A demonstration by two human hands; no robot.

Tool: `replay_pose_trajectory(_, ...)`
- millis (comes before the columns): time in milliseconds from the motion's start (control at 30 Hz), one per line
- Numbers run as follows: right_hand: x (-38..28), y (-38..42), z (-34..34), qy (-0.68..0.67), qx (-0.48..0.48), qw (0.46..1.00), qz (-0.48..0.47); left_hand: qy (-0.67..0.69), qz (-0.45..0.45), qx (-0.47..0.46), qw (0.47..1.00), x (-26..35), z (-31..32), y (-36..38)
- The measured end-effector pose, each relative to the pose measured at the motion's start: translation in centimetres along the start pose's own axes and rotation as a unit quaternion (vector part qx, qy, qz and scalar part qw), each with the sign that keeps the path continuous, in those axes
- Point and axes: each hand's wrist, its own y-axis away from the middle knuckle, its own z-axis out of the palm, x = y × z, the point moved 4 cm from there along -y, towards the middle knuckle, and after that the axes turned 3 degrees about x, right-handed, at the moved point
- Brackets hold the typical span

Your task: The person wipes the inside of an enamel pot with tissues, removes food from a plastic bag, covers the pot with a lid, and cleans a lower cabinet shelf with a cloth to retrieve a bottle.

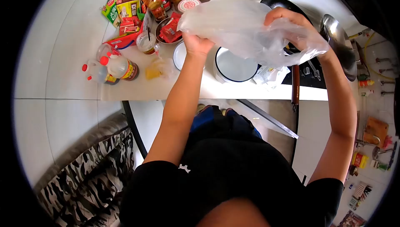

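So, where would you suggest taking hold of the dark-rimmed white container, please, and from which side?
I'd pinch the white container by its near rim, coming from the person's side: it is open-topped and that edge shows clearly, whereas the plastic bag hides part of the far edge.

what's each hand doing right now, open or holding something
Left hand: holding the plastic bag, grip partly hidden.
Right hand: also holding the plastic bag.

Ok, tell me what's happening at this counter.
A person is holding a plastic bag up over the counter, left hand at one end, right hand at the other. A white pot stands just below it in view. Bottles and packets sit off to the left.
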Motion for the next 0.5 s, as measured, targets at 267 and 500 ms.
replay_pose_trajectory(267, 5.4, 1.6, 3.3, 0.069, 0.034, 0.997, -0.009, -0.041, 0.047, -0.021, 0.998, 1.6, -2.6, 0.3)
replay_pose_trajectory(500, 8.0, 1.1, 4.7, -0.006, 0.003, 0.995, 0.101, -0.081, 0.084, -0.009, 0.993, 1.9, -3.6, 0.1)
